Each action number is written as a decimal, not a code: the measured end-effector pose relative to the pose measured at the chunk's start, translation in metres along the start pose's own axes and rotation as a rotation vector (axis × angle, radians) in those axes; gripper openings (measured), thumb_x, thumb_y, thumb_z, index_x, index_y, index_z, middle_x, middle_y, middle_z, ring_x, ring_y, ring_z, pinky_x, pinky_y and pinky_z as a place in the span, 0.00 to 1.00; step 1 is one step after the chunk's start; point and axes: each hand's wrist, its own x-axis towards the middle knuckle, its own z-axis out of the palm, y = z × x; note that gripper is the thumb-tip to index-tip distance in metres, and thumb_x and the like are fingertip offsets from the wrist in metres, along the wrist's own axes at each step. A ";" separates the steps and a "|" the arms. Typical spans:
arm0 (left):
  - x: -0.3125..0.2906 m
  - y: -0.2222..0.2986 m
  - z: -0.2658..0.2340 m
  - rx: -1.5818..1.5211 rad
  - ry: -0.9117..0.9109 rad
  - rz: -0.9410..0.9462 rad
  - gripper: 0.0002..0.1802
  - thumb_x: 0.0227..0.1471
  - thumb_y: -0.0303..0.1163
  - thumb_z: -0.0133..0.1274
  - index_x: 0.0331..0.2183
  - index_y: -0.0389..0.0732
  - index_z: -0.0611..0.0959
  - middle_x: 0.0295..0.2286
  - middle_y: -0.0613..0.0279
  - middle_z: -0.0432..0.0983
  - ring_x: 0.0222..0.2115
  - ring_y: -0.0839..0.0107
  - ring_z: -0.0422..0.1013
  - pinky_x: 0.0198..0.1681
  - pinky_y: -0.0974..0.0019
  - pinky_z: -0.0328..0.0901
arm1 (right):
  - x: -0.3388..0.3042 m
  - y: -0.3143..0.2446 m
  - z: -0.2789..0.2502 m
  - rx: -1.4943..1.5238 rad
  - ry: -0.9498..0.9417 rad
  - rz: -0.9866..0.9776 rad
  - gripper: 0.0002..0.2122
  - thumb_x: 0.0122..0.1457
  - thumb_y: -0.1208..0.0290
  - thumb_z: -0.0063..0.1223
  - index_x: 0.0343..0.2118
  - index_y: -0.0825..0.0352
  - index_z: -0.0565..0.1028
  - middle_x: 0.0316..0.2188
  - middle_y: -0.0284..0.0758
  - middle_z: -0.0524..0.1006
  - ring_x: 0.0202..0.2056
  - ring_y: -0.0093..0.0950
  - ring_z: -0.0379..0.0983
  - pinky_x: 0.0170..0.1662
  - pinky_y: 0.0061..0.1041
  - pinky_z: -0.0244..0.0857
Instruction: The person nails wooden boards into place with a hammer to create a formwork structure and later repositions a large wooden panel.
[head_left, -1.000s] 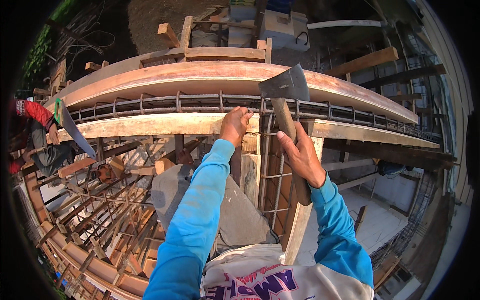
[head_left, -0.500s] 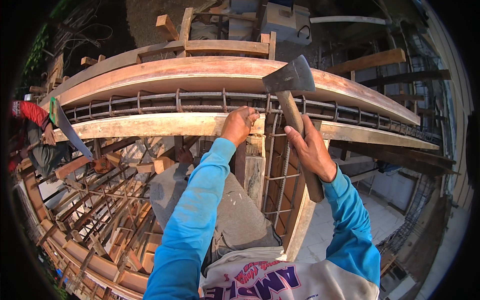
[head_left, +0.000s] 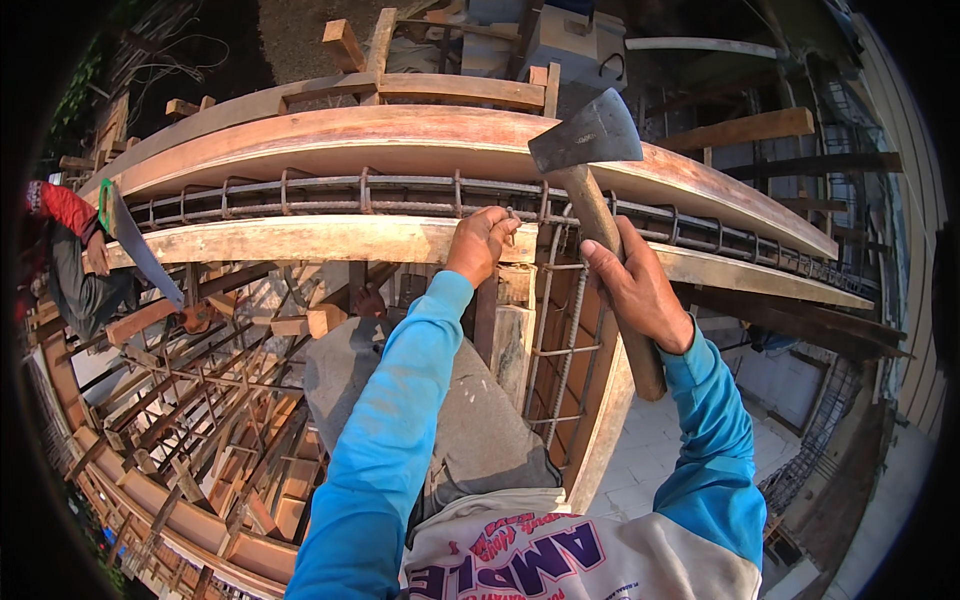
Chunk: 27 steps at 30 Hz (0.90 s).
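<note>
At the pale plank's (head_left: 300,240) right end, the left hand (head_left: 480,245) pinched something small, perhaps a nail (head_left: 513,238), while the right hand (head_left: 642,290) gripped an axe (head_left: 594,205) farther right, its handle crosswise to the plank.

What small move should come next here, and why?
Probably a gentle tap with the blunt end of the axe: the right hand grips its handle, blunt end facing the left hand, which looks pinched together near the end of the pale board, seemingly around something too small to make out.
</note>
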 end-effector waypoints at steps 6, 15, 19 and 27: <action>0.001 -0.006 0.003 -0.076 -0.010 -0.064 0.09 0.54 0.30 0.51 0.31 0.34 0.79 0.25 0.54 0.69 0.25 0.58 0.64 0.32 0.62 0.62 | -0.002 0.001 0.003 -0.049 -0.054 0.046 0.20 0.64 0.60 0.46 0.47 0.75 0.63 0.16 0.36 0.72 0.18 0.23 0.70 0.21 0.24 0.63; -0.001 0.007 0.002 -0.112 0.038 0.028 0.06 0.53 0.28 0.51 0.32 0.35 0.78 0.30 0.48 0.71 0.32 0.47 0.68 0.35 0.51 0.62 | 0.015 0.034 0.007 -0.502 -0.193 -0.025 0.20 0.63 0.59 0.45 0.43 0.76 0.63 0.21 0.44 0.75 0.24 0.33 0.75 0.27 0.31 0.67; -0.005 -0.010 0.006 0.017 0.127 0.151 0.07 0.51 0.28 0.53 0.32 0.35 0.81 0.29 0.53 0.73 0.31 0.53 0.69 0.35 0.59 0.63 | 0.017 0.009 -0.001 -0.249 -0.246 0.170 0.19 0.64 0.59 0.44 0.41 0.76 0.65 0.25 0.50 0.75 0.29 0.41 0.76 0.31 0.36 0.68; -0.003 -0.003 0.005 0.003 0.024 0.050 0.07 0.52 0.27 0.52 0.31 0.34 0.81 0.27 0.51 0.70 0.30 0.54 0.69 0.35 0.60 0.63 | 0.020 0.016 0.008 -0.437 -0.239 0.021 0.19 0.64 0.58 0.43 0.41 0.75 0.65 0.27 0.50 0.75 0.30 0.39 0.76 0.33 0.37 0.68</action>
